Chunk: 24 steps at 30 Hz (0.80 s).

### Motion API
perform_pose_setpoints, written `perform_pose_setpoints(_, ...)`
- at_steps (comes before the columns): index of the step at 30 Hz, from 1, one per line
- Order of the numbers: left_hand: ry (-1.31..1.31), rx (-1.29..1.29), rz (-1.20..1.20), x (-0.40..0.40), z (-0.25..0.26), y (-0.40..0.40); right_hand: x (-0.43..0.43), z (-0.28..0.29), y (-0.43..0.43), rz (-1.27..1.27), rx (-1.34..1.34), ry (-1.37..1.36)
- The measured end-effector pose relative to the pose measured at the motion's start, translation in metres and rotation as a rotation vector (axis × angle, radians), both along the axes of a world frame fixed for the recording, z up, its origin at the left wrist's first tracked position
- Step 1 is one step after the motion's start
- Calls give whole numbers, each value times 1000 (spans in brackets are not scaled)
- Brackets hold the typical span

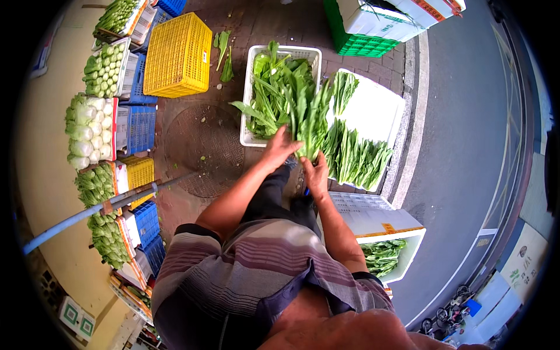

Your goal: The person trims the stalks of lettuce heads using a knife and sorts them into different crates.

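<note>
My left hand [280, 149] and my right hand [316, 174] hold a bunch of long-leaved greens [309, 118] by its pale stem end, the left thumb across the stems. The leaf tips point away from me. Behind the bunch, loose greens [273, 87] fill a white plastic basket [244, 127], with some leaves hanging over its left side. To the right, a white foam board or lid [376, 107] carries greens laid in a row [356, 159] along its near side and a separate small bunch [344, 91] at its far left corner.
Close to my right arm stands a foam box [376, 221] with greens inside. A yellow crate [177, 57] and scattered leaves [225, 57] are ahead left. Vegetable boxes on blue crates [141, 127] line the left wall, near a metal pole [109, 204]. A kerb [413, 162] borders the road.
</note>
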<state>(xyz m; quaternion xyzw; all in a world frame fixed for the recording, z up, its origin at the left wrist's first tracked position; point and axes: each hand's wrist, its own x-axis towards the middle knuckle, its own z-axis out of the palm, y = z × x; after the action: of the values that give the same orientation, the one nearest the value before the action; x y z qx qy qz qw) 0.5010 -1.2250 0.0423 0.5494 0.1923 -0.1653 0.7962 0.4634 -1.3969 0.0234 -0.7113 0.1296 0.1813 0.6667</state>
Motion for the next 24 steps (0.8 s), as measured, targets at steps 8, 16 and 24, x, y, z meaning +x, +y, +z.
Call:
perform_pose_setpoints(8,-93,193,-63,0,-25,-13,-20,-3,-21,96,-131,-24)
perform_pose_setpoints(16,-229,711,-160,-12,4,-10,74,85,-68,158,7,16)
perform_pose_setpoints(24,-282,891,-282,-23,6,8,105,50,-64,352,-21,145)
